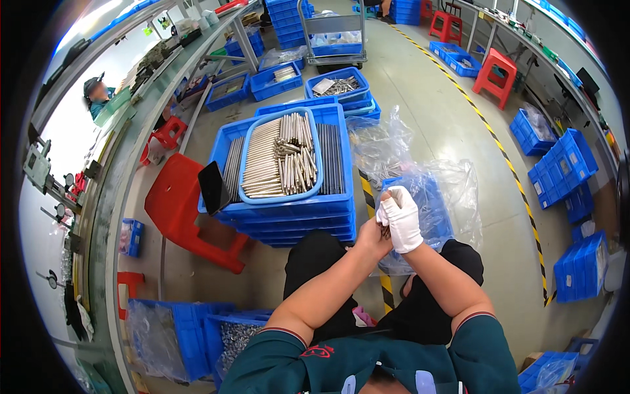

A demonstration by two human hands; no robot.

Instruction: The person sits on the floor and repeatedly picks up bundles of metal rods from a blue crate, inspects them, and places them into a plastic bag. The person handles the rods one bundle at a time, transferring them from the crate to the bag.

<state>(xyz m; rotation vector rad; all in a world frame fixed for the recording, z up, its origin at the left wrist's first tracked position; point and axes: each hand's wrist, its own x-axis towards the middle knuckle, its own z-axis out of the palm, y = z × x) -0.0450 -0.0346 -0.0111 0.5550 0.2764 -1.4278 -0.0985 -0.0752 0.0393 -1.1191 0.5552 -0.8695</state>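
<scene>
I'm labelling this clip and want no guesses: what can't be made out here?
- Head view: what the bare left hand and white-gloved right hand hold; the hands cover it.
- Contents of the clear-bag-lined blue bin: creased plastic blurs them.
- Lower stacked blue crates: the top crate covers them.

A grey concrete floor (420, 98) fills the workshop, crossed by a yellow-and-black hazard stripe (489, 131) that runs from the far end down toward the lower right. Along the left stands a long metal workbench (125, 171), with a second bench (525, 29) along the right wall. Red plastic stools (495, 72) sit beside the right bench, and a larger red stool (180, 210) lies near the left one. Stacks of blue plastic bins (564, 164) line the right side; more blue bins (226, 92) sit under the left bench. A metal trolley (331, 36) is parked at the far end. Bright light falls at the upper left
</scene>
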